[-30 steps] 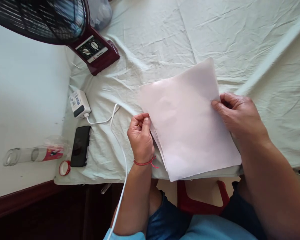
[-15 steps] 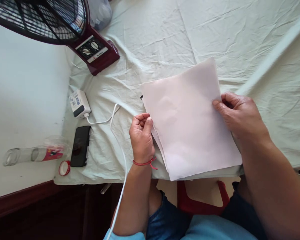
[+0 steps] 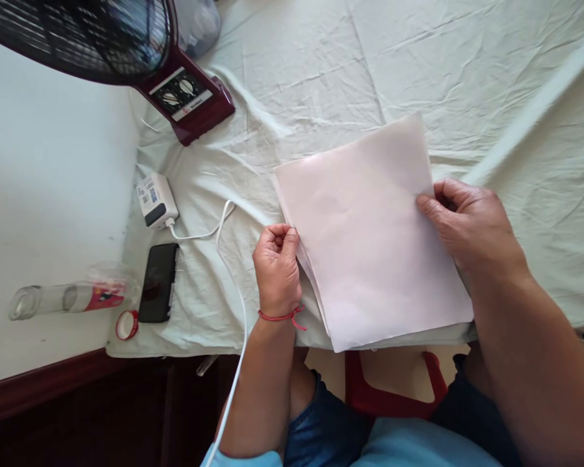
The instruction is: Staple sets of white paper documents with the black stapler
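A small stack of white paper sheets (image 3: 370,240) is held tilted over the near edge of the cloth-covered table. My left hand (image 3: 278,267), with a red string on the wrist, pinches the stack's left edge between thumb and curled fingers. On the opposite side my right hand (image 3: 472,224) grips the right edge, thumb on top and fingers behind the paper. The sheets fan slightly apart along the lower left edge. Whatever lies beneath the paper is hidden.
On the pale green tablecloth (image 3: 506,84) stand a dark red fan (image 3: 194,104) and a clear bottle (image 3: 82,297) by the wall. Nearby lie a black phone (image 3: 158,282), a red-rimmed cap (image 3: 127,324) and a white power bank (image 3: 157,200), whose cable (image 3: 241,305) runs towards my body.
The dark corner that stuck out behind the paper's upper left edge no longer shows. Both hands keep their hold and have barely shifted. The fan's head looks turned slightly.
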A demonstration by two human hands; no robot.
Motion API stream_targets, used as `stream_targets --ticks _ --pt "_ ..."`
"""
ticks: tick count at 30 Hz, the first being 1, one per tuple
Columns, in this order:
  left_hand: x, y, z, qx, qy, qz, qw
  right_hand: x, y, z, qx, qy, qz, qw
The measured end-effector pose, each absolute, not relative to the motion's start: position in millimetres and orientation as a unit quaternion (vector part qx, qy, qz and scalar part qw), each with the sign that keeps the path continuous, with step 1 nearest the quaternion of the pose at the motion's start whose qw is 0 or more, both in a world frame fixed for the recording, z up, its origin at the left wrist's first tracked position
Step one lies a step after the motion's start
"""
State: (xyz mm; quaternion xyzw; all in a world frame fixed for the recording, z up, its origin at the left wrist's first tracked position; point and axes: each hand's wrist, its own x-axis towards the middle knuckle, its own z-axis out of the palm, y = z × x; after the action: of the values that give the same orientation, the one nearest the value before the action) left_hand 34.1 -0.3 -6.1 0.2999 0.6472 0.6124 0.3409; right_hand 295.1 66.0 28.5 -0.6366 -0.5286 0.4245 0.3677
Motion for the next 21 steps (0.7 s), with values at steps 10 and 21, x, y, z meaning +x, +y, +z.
stream_targets --ticks 10,21 --pt "31.4 0.4 -9.0 0.301 0.652 0.624 0.307 297.1 68.8 32.4 -0.669 -0.519 0.384 0.368" --pt "35.6 -1.2 -1.3 0.370 0.664 0.603 0.242 295.8 67.9 32.8 -0.660 -0.513 0.400 0.376"
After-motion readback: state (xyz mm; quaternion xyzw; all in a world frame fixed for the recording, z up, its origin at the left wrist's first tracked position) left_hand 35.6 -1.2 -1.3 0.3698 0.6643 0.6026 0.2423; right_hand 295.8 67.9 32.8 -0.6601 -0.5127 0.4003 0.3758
